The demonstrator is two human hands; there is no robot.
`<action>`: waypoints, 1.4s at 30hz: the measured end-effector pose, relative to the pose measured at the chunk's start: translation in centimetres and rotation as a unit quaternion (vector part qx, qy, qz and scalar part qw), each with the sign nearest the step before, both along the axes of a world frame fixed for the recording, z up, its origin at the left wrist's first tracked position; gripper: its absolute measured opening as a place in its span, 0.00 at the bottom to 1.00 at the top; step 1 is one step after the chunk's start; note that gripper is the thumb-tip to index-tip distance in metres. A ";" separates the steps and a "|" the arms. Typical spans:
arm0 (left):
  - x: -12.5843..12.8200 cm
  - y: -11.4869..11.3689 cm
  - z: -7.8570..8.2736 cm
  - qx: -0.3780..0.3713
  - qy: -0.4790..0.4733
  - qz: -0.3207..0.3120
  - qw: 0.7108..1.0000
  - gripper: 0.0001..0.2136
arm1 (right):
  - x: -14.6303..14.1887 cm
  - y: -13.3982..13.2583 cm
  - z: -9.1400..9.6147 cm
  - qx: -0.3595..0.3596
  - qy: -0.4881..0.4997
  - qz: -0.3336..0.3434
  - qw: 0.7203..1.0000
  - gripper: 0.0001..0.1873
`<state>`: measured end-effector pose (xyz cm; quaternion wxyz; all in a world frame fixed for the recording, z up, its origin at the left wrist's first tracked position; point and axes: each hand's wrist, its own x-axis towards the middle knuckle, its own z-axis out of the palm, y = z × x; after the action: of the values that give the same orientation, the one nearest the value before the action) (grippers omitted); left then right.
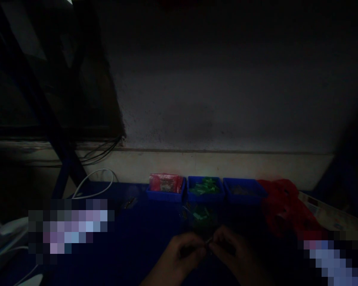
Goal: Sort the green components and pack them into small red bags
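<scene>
Gloom over a blue worktop (pixel 122 254)

We hold our two hands close together near the front of the worktop, the fingertips almost meeting. Our left hand (pixel 173 258) has thumb and forefinger drawn narrow on a small piece (pixel 209 240), and our right hand (pixel 241 254) pinches it from the other side. The piece sits between the fingertips, slim and faintly shiny; the light is too weak for us to tell what it is.

Just beyond our hands lies a cluster of pale green pieces (pixel 200 215), with small glinting parts (pixel 184 211) to the left of it. Behind these, three blue trays stand in a row near the wall (pixel 214 99). We see pink packets (pixel 156 182) in the left tray (pixel 164 196), a heap of green tubes (pixel 207 185) in the middle tray (pixel 207 197), and greyish contents, hard to make out, in the right tray (pixel 244 200).

To the right of the trays we have a crumpled red bag (pixel 286 202), with a printed sheet (pixel 331 212) beside it. Over on the left, a white cable (pixel 112 178) loops up near a slanting blue post (pixel 43 107).
</scene>
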<state>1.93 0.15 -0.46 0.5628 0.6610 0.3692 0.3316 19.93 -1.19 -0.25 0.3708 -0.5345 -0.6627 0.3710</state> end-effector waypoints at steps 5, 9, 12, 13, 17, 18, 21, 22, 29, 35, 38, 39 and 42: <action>-0.2 -0.2 0.0 0.001 -0.014 -0.014 1.000 0.13 | -0.2 -0.8 0.5 -0.036 0.075 0.018 0.996 0.14; 0.0 0.0 0.3 0.048 -0.016 -0.016 0.999 0.10 | -0.3 -0.9 0.5 -0.035 0.109 0.047 0.992 0.17; 0.2 0.2 0.5 0.065 -0.017 -0.004 0.998 0.07 | -0.4 -0.8 0.4 -0.023 0.064 0.060 0.996 0.16; 0.2 0.2 0.5 0.066 -0.011 0.000 0.998 0.07 | -0.4 -0.7 0.3 -0.025 0.056 0.056 0.997 0.16; 0.1 0.3 0.3 0.064 0.015 0.032 0.997 0.06 | -0.2 -0.4 -0.3 -0.042 0.049 0.023 0.998 0.13; 0.0 0.3 0.2 0.058 0.018 0.041 0.997 0.05 | -0.1 -0.3 -0.4 -0.038 0.044 0.015 0.998 0.12; 0.0 0.4 0.0 0.037 0.001 0.063 0.997 0.03 | 0.3 -0.1 -0.8 0.001 0.029 -0.001 1.000 0.10; 0.1 0.4 -0.1 0.028 -0.018 0.070 0.997 0.03 | 0.3 0.0 -0.8 0.018 0.026 -0.003 1.000 0.09; 0.3 0.8 -0.2 -0.004 -0.039 0.080 0.996 0.10 | 0.5 0.0 -0.3 -0.011 0.049 -0.005 0.999 0.09; -0.1 0.6 0.1 0.048 0.018 0.097 0.994 0.07 | 0.5 0.1 -0.7 -0.043 0.059 -0.006 0.997 0.12; 0.0 0.6 0.3 0.074 0.029 0.105 0.991 0.08 | 0.4 0.2 -1.1 -0.045 0.074 -0.008 0.996 0.12; 0.1 0.6 0.2 0.063 0.034 0.108 0.992 0.08 | 0.4 0.2 -1.1 -0.044 0.079 -0.002 0.996 0.11; 0.2 0.5 0.0 -0.006 0.034 0.097 0.995 0.12 | 0.3 0.3 -1.0 -0.041 0.104 0.019 0.994 0.12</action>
<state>2.13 0.68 -0.41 0.5194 0.6296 0.4521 0.3597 20.20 -0.89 -1.25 0.4090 -0.4951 -0.6146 0.4581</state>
